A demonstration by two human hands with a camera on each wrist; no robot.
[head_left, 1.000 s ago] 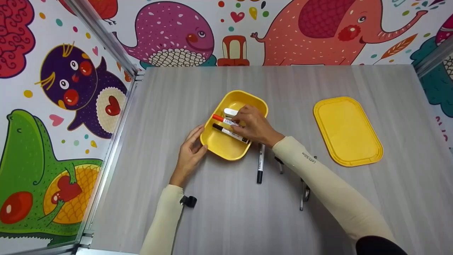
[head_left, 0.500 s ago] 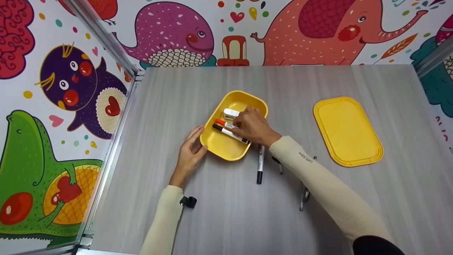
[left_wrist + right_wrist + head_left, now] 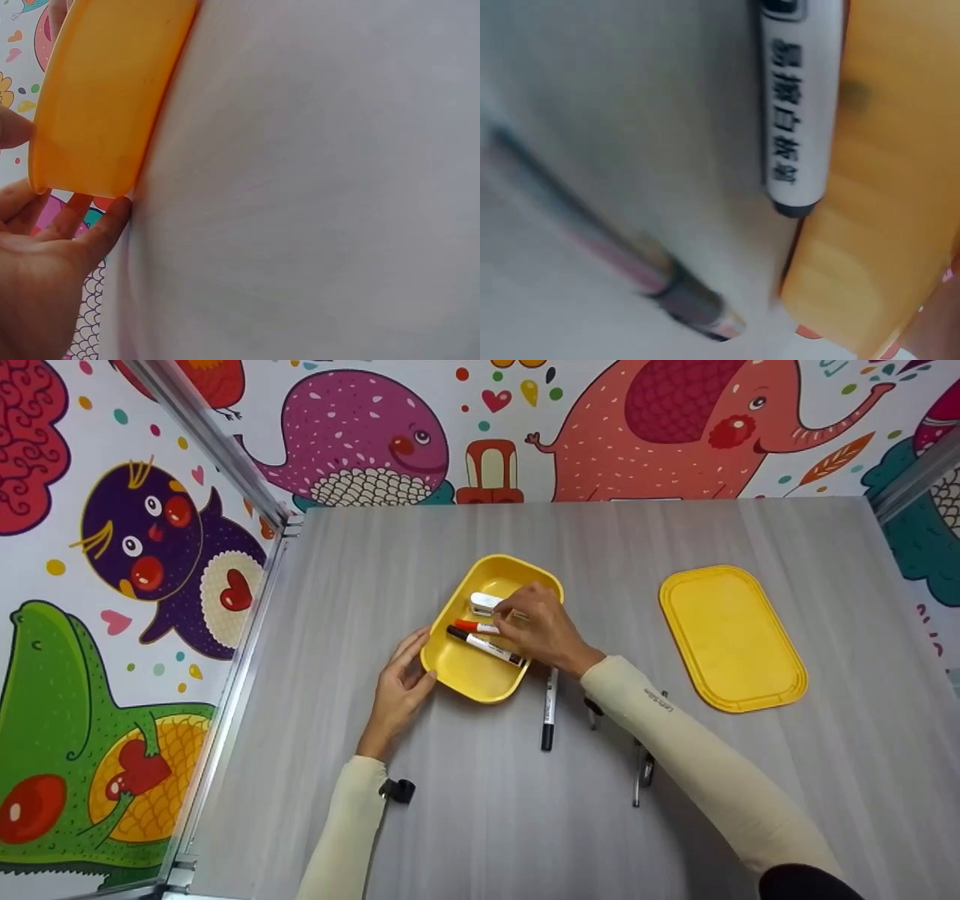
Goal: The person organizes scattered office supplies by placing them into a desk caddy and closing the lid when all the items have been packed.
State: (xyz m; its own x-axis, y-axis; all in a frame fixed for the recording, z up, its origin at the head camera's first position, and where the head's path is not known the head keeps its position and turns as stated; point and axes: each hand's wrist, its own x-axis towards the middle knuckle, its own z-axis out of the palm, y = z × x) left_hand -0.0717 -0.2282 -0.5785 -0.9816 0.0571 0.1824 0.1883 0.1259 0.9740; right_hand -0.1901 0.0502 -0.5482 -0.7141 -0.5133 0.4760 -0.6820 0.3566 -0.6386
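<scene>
A yellow plastic box (image 3: 469,684) stands tilted to the table's edges, about mid-table. My left hand (image 3: 397,697) holds its left corner, fingers and thumb spread on either side; the left wrist view shows the fingertips on the box wall (image 3: 105,97). Inside lie a black-capped marker (image 3: 484,645), a red-capped marker (image 3: 472,626) and a white, round-ended thing (image 3: 484,602) like a small stapler. My right hand (image 3: 546,626) is over the box, thumb and index finger apart, covering the far end of the red-capped marker. No grip shows.
A flat yellow lid (image 3: 735,639) lies to the right. Outside the box rests another black-ended whiteboard marker (image 3: 550,712). Silver pen-like things (image 3: 637,787) lie partly under the right forearm. A printed wall borders the table at the back and left.
The red-capped marker has come down beside the black-capped one in the box. My right thumb and index finger have parted from it. The left hand stays at the box corner.
</scene>
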